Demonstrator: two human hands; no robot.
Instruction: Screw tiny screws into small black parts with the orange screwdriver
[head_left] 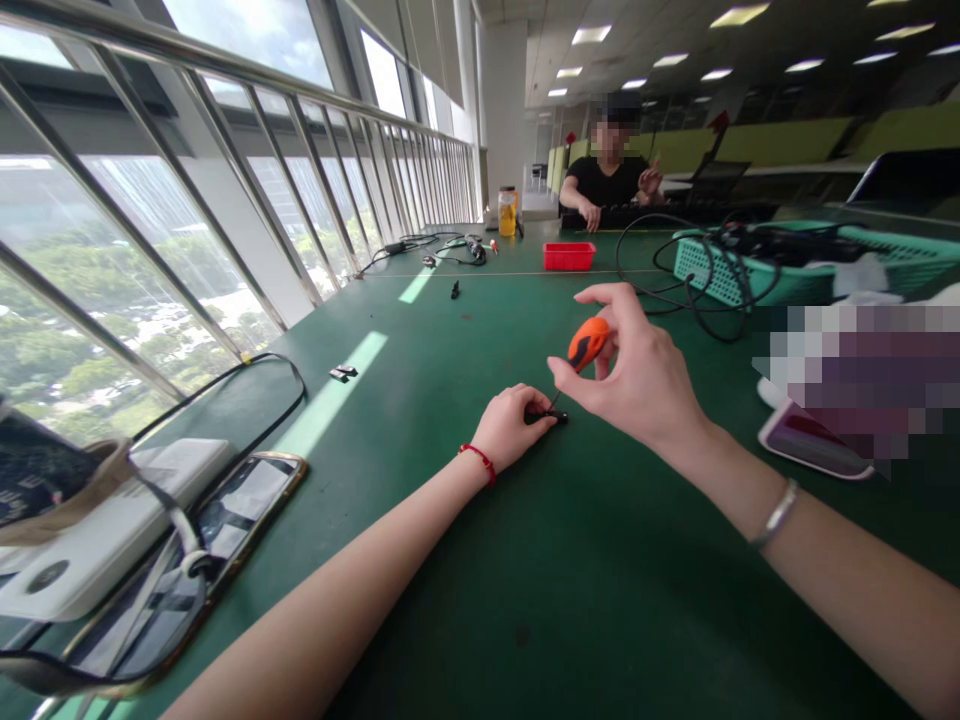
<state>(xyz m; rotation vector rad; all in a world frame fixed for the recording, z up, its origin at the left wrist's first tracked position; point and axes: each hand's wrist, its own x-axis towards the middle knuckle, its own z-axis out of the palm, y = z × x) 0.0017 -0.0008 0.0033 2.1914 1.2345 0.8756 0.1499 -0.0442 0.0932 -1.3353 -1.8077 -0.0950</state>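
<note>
One phone lies on the green table at the near left. Farther in, the person's left hand has its thumb and fingers clamped on one small black part on the table. One orange-and-black screwdriver slants down to it, between the right hand's thumb and curled fingers; thumb and index finger are apart, and whether the others grip cannot be told. Beyond are two small dark pieces, one green basket, one red tray, one bottle and one seated person.
</note>
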